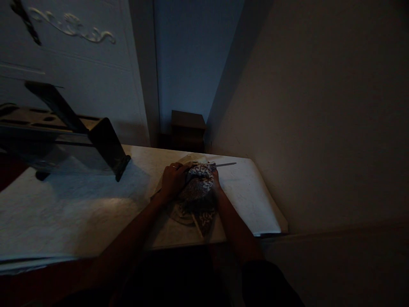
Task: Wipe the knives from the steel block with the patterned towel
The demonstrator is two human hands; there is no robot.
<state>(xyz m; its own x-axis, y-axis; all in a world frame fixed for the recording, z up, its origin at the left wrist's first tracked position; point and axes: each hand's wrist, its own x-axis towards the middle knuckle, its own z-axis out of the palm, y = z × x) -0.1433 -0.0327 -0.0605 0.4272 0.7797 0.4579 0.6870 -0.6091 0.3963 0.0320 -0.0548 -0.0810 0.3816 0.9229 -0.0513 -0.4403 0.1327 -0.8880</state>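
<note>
A bunched cloth (195, 188), dark with a white pattern, lies on the pale tabletop (128, 213). My left hand (174, 180) is closed on the cloth's left side, with a ring on one finger. At its right edge my right hand (216, 179) grips it, the fingers mostly hidden behind the folds. A thin grey blade-like strip (226, 164) juts out to the right from the top of the cloth. Whatever it joins is covered. Beneath the cloth lies a paler, brownish layer (182, 217) that is too dark to make out.
A knife holder (79, 151) with clear sides and a slotted top stands to the left; one black handle (57, 104) sticks up from it. A wall (319, 128) rises close on the right. Behind the table is a dark brown box-like piece (188, 128).
</note>
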